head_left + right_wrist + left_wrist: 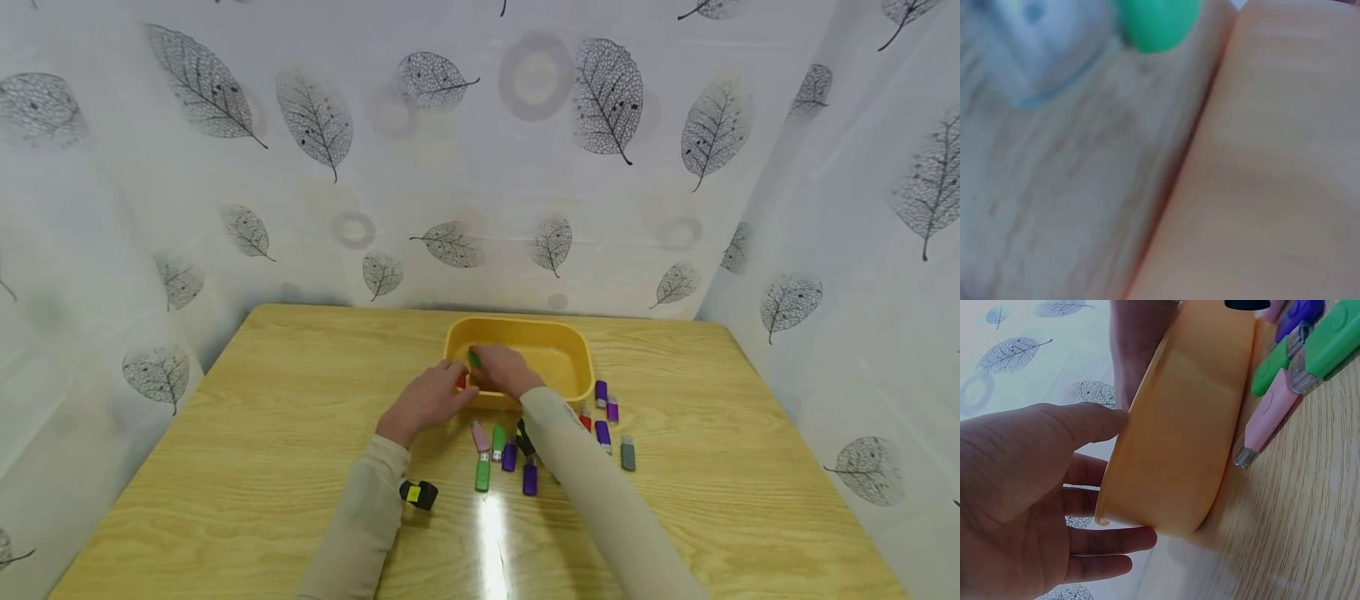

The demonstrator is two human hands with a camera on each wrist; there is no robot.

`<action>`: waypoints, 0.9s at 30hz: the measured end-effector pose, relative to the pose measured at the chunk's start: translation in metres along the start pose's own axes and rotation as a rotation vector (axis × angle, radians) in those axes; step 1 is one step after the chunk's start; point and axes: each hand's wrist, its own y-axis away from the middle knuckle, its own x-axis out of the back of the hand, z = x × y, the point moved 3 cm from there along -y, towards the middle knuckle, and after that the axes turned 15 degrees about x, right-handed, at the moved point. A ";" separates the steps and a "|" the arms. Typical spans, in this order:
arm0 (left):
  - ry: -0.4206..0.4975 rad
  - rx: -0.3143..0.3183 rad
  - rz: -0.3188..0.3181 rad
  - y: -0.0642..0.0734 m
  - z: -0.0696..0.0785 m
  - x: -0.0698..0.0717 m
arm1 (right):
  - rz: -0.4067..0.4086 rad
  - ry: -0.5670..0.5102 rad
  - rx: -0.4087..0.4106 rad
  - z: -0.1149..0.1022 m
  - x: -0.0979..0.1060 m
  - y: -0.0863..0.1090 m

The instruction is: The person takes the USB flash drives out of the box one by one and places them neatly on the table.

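Observation:
An orange plastic basket [581,354] stands at the back middle of the table. At its left end my left hand [427,400] reaches over the rim, and a red piece [461,381] shows between its thumb and fingers. In the left wrist view the thumb meets the basket's edge and two fingers pass behind the wall. My right hand [506,369] reaches inside over the near rim and pinches a green flash drive [474,358]. A blurred green flash drive [1160,22] lies beside the basket wall [1272,162] in the right wrist view.
In front of the basket lie capped flash drives: pink [1270,406], green [483,472] and purple [530,479]. More purple ones [602,393], a red one [585,420] and a grey one [627,453] lie to its right. A leaf-patterned curtain [480,150] hangs behind the table.

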 end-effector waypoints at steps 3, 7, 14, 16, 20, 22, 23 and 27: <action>0.005 0.008 -0.008 -0.001 0.001 0.000 | -0.042 -0.060 0.008 0.001 0.002 0.001; 0.008 0.006 -0.003 -0.001 0.002 0.001 | -0.097 -0.148 -0.009 0.005 0.006 0.003; 0.014 0.003 0.010 0.000 0.002 0.001 | -0.152 -0.190 -0.046 0.007 0.013 0.005; 0.016 0.010 0.008 0.000 0.002 0.001 | -0.159 -0.188 -0.055 0.007 0.014 0.006; 0.015 0.022 0.001 0.000 0.002 0.001 | -0.164 -0.177 -0.076 0.006 0.016 0.008; 0.015 0.027 -0.001 0.000 0.002 0.001 | -0.163 -0.156 -0.085 0.006 0.016 0.009; 0.014 0.027 -0.001 0.000 0.002 0.001 | -0.162 -0.136 -0.085 0.006 0.017 0.009; -0.001 0.018 0.003 -0.001 0.002 0.001 | -0.154 -0.004 -0.057 0.005 0.018 0.013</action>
